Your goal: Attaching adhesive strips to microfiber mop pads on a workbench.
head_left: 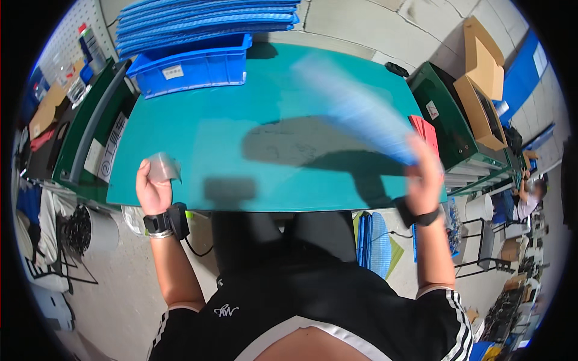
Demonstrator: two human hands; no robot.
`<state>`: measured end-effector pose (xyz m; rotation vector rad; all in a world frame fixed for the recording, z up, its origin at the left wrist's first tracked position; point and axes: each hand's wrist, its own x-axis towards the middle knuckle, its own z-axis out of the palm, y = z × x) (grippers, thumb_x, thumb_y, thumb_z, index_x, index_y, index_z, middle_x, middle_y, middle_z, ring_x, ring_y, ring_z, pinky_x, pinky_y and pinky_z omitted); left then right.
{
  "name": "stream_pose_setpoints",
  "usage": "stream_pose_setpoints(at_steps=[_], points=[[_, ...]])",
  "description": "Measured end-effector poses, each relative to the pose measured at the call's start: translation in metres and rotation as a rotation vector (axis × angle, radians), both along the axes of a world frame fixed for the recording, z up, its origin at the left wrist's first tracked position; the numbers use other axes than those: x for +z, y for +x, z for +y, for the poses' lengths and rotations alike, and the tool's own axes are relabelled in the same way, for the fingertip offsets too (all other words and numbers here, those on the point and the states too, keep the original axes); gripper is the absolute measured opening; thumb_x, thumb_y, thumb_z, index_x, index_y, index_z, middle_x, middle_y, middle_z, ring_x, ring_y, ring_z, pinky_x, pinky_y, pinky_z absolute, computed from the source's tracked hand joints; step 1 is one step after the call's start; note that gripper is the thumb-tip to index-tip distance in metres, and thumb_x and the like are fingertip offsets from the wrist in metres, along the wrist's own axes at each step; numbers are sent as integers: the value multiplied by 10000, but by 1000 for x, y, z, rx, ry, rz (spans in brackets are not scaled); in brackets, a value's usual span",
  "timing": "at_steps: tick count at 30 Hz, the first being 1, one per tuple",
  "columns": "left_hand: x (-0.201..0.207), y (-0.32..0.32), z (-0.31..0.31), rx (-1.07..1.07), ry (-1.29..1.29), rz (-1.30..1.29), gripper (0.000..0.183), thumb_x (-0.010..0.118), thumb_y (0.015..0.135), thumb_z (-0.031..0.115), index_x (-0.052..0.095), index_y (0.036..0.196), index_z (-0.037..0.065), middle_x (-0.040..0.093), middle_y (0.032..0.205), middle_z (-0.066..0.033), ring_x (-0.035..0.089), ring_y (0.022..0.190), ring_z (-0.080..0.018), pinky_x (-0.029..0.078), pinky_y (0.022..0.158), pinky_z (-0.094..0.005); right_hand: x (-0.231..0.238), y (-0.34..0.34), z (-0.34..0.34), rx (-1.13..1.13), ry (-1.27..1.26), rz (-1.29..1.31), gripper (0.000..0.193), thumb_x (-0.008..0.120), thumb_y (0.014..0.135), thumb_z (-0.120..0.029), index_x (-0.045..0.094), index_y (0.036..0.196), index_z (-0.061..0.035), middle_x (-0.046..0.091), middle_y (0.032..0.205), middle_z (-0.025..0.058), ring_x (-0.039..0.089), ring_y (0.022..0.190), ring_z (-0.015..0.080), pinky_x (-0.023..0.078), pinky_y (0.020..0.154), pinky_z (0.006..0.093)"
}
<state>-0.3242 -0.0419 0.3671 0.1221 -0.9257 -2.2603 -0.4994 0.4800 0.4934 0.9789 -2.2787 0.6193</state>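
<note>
Right hand [425,180]: blurred blue panel [368,115]; left hand [153,190]: translucent piece [162,168]

Labels [173,72] on bin [211,73], 2 cabinets [445,126]; letters [226,311] on shirt [313,289].

A workshop is being suggested. Between the left fingers [143,172] and right fingers [422,155], a green worktop [205,132] is being seen; beyond them, a blue bin [208,71] and stacked blue panels [205,18] are being kept before a block wall [349,25]. Left of the left fingers, a spray can [92,51] is being stored near a pegboard [65,33]; right of the right ones, a cardboard box [485,81] is being borne by a green cabinet [442,105].
</note>
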Motion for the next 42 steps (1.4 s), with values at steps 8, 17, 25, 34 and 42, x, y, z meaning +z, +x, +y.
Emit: stream_pose_setpoints(at_steps=[8,17,25,34,42], points=[[11,0,4,-16,24,17,78,507,955,115,565,958,62,646,991,-42,627,958,-173,489,885,-341,-81,46,-66,183,450,-344,625,645,882,-398,472,1429,-149,380,1497,183,365,1374,382,290,1110,509],[6,1,-1,-67,0,60,112,511,959,137,573,979,46,649,1004,-60,621,973,-180,477,893,-338,-59,14,-64,193,270,-328,565,753,792,-315,593,1296,-118,485,1390,173,464,1265,383,337,1059,495],[1,2,-6,-38,16,42,154,510,953,128,585,1033,20,648,1045,-81,616,1017,-202,467,932,-352,-75,14,-86,95,456,-371,673,682,848,-445,460,1436,-204,377,1500,214,330,1398,411,267,1122,561],[-8,0,-19,0,24,36,151,518,955,120,591,1032,13,651,1080,-92,621,1039,-212,470,946,-358,-84,43,-75,-103,419,-324,604,653,876,-438,509,1402,-179,423,1479,186,417,1347,378,326,1063,510],[-15,2,-32,-70,55,63,203,557,938,112,593,1098,-9,646,1127,-118,605,1085,-255,468,970,-383,-99,38,-60,-48,346,-363,594,634,897,-442,488,1420,-201,370,1521,168,308,1421,366,196,1138,553]])
